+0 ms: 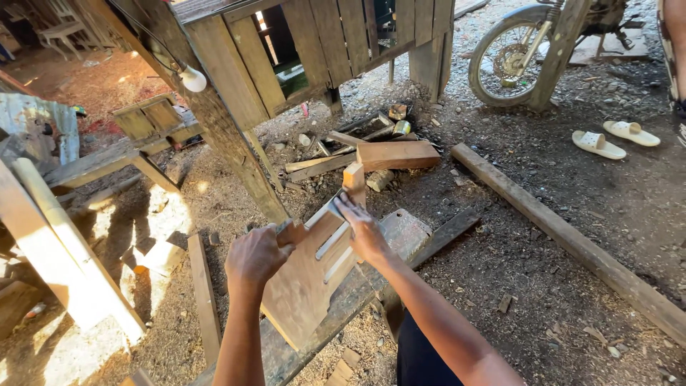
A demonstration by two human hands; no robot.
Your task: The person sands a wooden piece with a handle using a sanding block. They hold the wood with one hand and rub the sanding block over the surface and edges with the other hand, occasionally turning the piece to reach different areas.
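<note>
A flat wooden board [304,286] lies tilted on a dark plank workbench [411,232]. A metal square ruler [330,241] rests across the board. My left hand [257,256] is closed on a small object, perhaps a pencil, at the board's left edge. My right hand [361,230] presses flat on the ruler's upper end, fingers spread. A small upright wooden block [354,180] stands just beyond my right hand.
A long beam [572,239] lies on the dirt to the right. Wood offcuts [396,154] pile ahead by a slanted post [229,143]. A motorbike wheel [507,57] and two pale sandals [614,137] are at upper right. Planks [64,250] lean at left.
</note>
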